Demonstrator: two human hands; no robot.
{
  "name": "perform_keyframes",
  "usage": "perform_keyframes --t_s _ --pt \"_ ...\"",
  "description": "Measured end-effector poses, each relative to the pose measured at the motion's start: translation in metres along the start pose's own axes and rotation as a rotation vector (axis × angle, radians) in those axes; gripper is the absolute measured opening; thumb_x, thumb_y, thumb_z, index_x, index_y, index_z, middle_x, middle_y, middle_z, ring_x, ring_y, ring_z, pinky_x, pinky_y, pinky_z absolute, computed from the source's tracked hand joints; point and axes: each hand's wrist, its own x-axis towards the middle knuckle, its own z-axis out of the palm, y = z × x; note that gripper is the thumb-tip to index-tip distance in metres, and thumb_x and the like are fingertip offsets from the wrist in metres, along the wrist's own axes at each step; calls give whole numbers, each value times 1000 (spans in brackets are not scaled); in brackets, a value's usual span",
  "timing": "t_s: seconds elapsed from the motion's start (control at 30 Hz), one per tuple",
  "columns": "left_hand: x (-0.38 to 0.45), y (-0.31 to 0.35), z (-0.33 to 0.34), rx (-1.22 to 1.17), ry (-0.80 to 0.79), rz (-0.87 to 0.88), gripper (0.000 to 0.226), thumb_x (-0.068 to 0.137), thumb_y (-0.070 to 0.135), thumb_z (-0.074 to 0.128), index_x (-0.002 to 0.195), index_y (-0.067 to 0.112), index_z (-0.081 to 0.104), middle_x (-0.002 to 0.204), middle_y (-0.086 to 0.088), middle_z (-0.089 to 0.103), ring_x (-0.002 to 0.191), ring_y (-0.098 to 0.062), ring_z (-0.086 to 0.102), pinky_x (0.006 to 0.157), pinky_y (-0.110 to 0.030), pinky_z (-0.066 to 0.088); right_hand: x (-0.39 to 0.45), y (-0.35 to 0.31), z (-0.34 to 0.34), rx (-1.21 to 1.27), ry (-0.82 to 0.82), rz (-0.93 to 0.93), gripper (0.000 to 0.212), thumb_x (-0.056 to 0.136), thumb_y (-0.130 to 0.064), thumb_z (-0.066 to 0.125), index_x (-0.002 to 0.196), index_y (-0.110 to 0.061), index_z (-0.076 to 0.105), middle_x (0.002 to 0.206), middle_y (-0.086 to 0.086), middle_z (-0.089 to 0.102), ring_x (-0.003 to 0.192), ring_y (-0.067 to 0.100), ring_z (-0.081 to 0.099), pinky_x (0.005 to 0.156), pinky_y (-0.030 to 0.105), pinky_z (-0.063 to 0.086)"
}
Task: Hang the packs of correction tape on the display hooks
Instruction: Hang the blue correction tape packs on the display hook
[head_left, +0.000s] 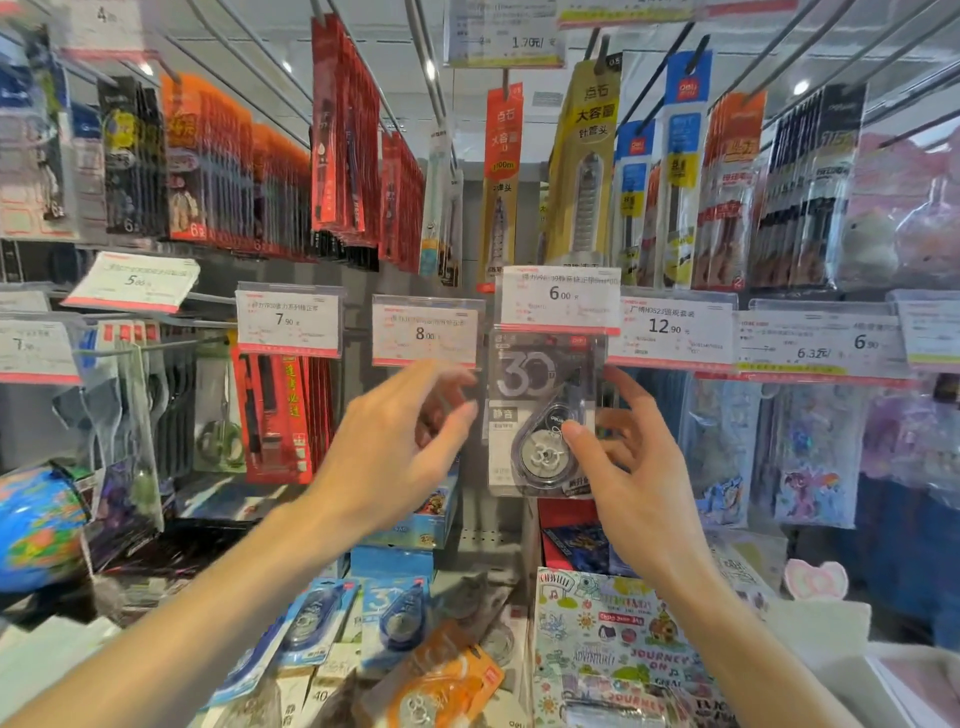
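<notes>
The right hand (631, 467) pinches a grey pack of correction tape (545, 415), thumb on its front and fingers (623, 395) curled round its right edge, holding it upright just under the 6.00 price tag (560, 299). The left hand (395, 441) hangs just left of the pack, fingers loosely spread and gripping nothing. Below both forearms, more packs of correction tape lie in a heap: blue ones (358, 618) and an orange one (441, 680).

Both arms reach forward and up. The left hand (400, 441) hangs with fingers loosely spread, gripping nothing. The right hand (631, 462) has its thumb forward, fingers spread behind.
</notes>
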Motion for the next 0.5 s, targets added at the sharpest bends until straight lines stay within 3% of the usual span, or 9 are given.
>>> perform_keyframes --t_s 0.17,0.2,0.27,0.33,0.4,0.5 --pt "-11 -16 45 -173 -75 -216 51 100 33 59 143 50 38 107 18 66 93 -4 66 84 -33 55 17 21 12 -86 -25 34 57 100 -40 62 151 -50 38 89 -30 71 76 0 68 61 11 53" --pt "-8 -19 52 -196 -92 -248 56 101 35 57 148 51 32 112 15 66 97 -6 66 89 -37 54 20 25 15 -94 -29 34 56 100 -40 61 151 -49 38 92 -33 72 77 -6 68 64 9 52" --pt "0 -27 67 -219 -135 -296 62 103 41 52 153 56 19 125 6 68 111 -19 66 99 -47 52 28 33 20 -90 -17 54 53 100 -43 61 148 -52 39 125 -31 66 103 -11 66 88 15 54" --pt "8 -35 80 -241 -179 -332 63 105 42 49 151 64 13 146 2 58 129 -29 59 108 -52 47 37 41 25 -91 -21 104 46 100 -45 61 131 -71 39 139 -26 58 123 -10 58 99 23 50" --pt "15 -43 92 -292 -179 -362 62 105 39 50 149 66 15 162 6 38 143 -25 46 116 -45 41 48 50 30 -112 -36 131 46 99 -46 60 123 -79 38 145 -21 57 132 -1 54 102 24 48" --pt "21 -55 108 -378 -143 -391 61 105 31 54 151 57 24 162 11 32 148 -12 34 110 -27 34 64 63 36 -113 -81 123 58 102 -36 60 152 -52 34 155 -12 51 134 3 55 109 33 50"
